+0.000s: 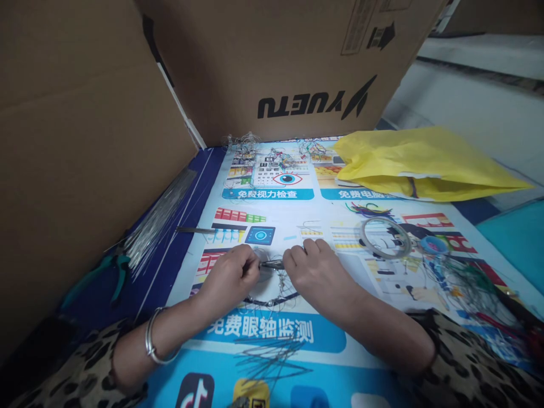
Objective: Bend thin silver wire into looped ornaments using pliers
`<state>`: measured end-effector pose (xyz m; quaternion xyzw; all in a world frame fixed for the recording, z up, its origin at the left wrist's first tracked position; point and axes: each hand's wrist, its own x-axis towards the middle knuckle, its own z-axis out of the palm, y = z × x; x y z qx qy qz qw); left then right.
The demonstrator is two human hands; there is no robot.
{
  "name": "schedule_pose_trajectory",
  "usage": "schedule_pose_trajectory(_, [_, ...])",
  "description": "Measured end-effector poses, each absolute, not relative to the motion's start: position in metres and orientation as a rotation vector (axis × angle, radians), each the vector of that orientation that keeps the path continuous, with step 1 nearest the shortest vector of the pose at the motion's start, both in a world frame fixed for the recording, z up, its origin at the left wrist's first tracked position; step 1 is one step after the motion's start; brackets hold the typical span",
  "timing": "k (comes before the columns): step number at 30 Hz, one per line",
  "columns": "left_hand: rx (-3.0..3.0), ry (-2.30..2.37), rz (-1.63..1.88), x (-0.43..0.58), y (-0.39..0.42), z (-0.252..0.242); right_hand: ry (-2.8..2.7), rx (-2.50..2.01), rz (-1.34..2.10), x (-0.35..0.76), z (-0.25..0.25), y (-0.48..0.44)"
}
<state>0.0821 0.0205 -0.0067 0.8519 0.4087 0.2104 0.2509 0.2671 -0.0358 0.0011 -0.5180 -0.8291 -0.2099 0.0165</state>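
My left hand is closed in a pinch at the left side of a thin wire loop, which has a dark lower edge and small shiny bits along it. My right hand is closed around a slim grey metal tool, perhaps tweezers. The tool's narrow end reaches to my left fingertips. Loose fine wires stick out around the loop, which hangs below both hands just over the printed sheet. My fingers hide the exact grip points.
Cardboard walls stand at the back and left. Teal-handled pliers and a wire bundle lie left. Cut wires lie in front. To the right are a tape roll, tangled coloured wires and a yellow bag.
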Motion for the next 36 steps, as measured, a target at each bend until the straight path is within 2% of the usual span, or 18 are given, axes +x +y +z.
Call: schedule_pose_trajectory(36, [2.356,1.1,0.575,0.082,0.0186,-0.0056,-2.687,-1.717,-0.478,0.2643,0.0106,-0.0334])
